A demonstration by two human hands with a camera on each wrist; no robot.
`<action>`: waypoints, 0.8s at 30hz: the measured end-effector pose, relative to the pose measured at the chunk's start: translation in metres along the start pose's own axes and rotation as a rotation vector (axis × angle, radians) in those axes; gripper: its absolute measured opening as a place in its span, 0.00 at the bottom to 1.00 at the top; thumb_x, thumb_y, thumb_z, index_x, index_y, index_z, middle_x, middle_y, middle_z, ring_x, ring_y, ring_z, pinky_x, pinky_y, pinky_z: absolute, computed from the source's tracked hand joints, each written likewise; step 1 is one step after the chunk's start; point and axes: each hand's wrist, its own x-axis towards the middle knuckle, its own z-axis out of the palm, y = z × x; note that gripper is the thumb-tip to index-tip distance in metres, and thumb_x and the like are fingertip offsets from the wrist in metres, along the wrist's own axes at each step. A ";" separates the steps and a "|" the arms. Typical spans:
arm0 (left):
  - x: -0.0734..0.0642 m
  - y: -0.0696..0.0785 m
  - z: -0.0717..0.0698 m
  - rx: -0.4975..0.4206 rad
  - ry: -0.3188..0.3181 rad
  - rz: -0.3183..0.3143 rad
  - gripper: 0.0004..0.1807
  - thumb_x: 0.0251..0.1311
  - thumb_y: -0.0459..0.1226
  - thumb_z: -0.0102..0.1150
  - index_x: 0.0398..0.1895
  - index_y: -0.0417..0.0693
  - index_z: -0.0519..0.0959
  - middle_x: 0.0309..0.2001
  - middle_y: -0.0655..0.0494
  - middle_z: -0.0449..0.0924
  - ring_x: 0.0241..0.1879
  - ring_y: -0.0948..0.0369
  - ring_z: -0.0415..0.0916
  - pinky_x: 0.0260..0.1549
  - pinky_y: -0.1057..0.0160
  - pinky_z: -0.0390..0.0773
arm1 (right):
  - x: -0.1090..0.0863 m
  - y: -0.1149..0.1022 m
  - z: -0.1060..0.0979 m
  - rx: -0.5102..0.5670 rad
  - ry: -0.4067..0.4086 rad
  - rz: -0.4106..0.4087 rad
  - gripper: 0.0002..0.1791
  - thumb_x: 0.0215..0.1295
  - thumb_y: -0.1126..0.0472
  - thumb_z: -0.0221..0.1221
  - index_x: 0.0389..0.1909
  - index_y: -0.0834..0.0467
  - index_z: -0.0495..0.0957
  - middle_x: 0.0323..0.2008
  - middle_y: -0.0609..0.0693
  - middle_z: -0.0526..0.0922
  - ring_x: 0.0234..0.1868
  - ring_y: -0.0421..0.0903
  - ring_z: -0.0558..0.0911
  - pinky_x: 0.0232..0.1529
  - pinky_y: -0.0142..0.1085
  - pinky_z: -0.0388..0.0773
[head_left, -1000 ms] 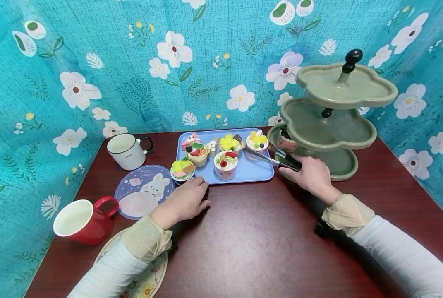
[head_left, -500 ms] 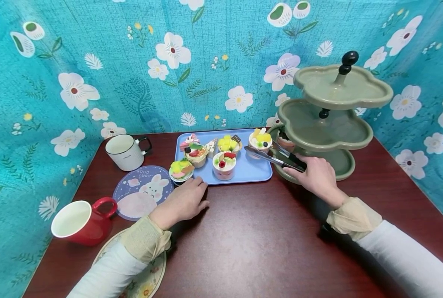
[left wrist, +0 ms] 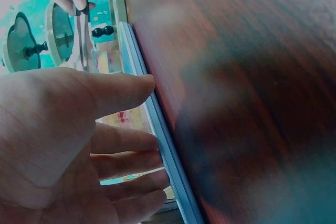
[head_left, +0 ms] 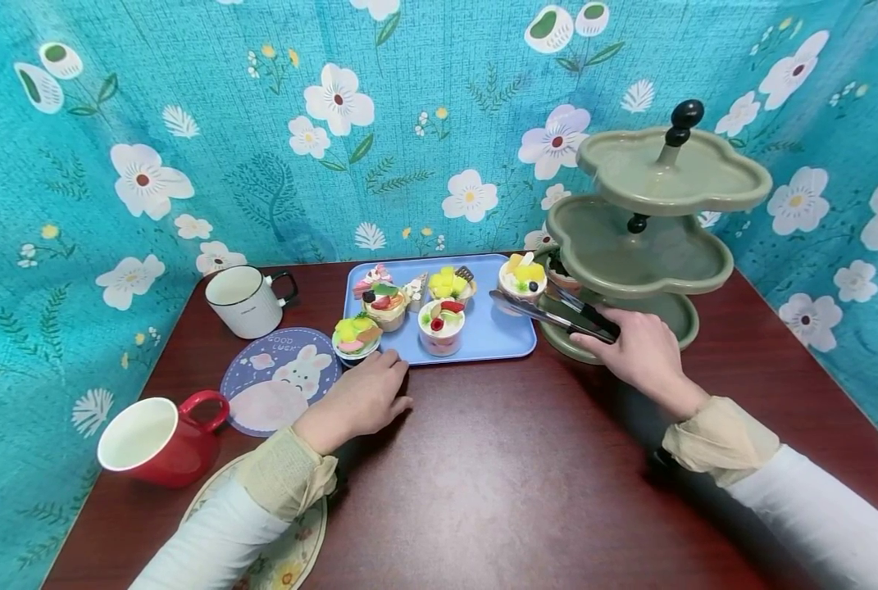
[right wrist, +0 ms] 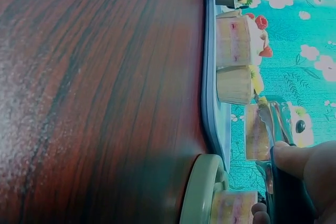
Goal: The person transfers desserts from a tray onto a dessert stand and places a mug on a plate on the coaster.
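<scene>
My right hand (head_left: 641, 352) grips black-handled metal tongs (head_left: 538, 313), whose tips pinch a dessert cup (head_left: 523, 274) topped with yellow fruit and a dark berry. In the right wrist view a gap shows between that cup (right wrist: 256, 135) and the blue tray (right wrist: 209, 77), so it hangs raised, beside the stand's bottom tier. My left hand (head_left: 361, 397) rests at the front left edge of the tray (head_left: 493, 344), fingers relaxed and fingertips at the rim in the left wrist view. On the tray stand several small desserts, among them a cup with red fruit (head_left: 441, 332).
A green three-tier cake stand (head_left: 648, 262) stands at the right, another dessert cup (right wrist: 233, 208) on its bottom tier. To the left are a white mug (head_left: 245, 307), a rabbit coaster (head_left: 276, 393), a red mug (head_left: 166, 447) and a flowered plate (head_left: 302, 549). A floral curtain (head_left: 409, 147) hangs behind.
My right hand, with the tongs and the yellow-fruit cup, has moved a little to the right, closer to the stand. The left hand has stayed at the tray edge.
</scene>
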 end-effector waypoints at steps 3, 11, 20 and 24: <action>0.000 0.000 0.000 -0.001 -0.002 -0.001 0.25 0.64 0.48 0.62 0.55 0.37 0.77 0.49 0.45 0.77 0.50 0.51 0.76 0.54 0.52 0.77 | -0.002 0.000 -0.002 -0.001 0.010 -0.012 0.31 0.56 0.40 0.68 0.54 0.57 0.83 0.28 0.57 0.86 0.28 0.54 0.79 0.25 0.45 0.69; 0.001 -0.001 0.000 0.000 -0.005 -0.004 0.25 0.64 0.48 0.62 0.56 0.37 0.77 0.49 0.45 0.77 0.51 0.51 0.76 0.55 0.52 0.77 | -0.007 0.000 -0.007 -0.003 0.029 -0.022 0.27 0.55 0.41 0.69 0.48 0.55 0.84 0.23 0.52 0.84 0.26 0.51 0.77 0.23 0.40 0.66; 0.001 0.000 0.000 0.001 -0.005 -0.002 0.26 0.64 0.48 0.62 0.56 0.37 0.77 0.49 0.45 0.78 0.50 0.51 0.76 0.55 0.52 0.77 | -0.015 0.005 -0.012 -0.022 0.030 -0.028 0.26 0.54 0.41 0.70 0.48 0.52 0.83 0.19 0.48 0.80 0.23 0.48 0.74 0.18 0.37 0.62; 0.000 0.000 -0.001 0.004 -0.005 -0.001 0.26 0.64 0.48 0.62 0.56 0.37 0.77 0.49 0.45 0.77 0.51 0.51 0.76 0.55 0.52 0.77 | -0.019 0.009 -0.015 -0.035 0.024 -0.024 0.27 0.54 0.41 0.69 0.50 0.52 0.82 0.17 0.48 0.79 0.23 0.49 0.74 0.16 0.38 0.62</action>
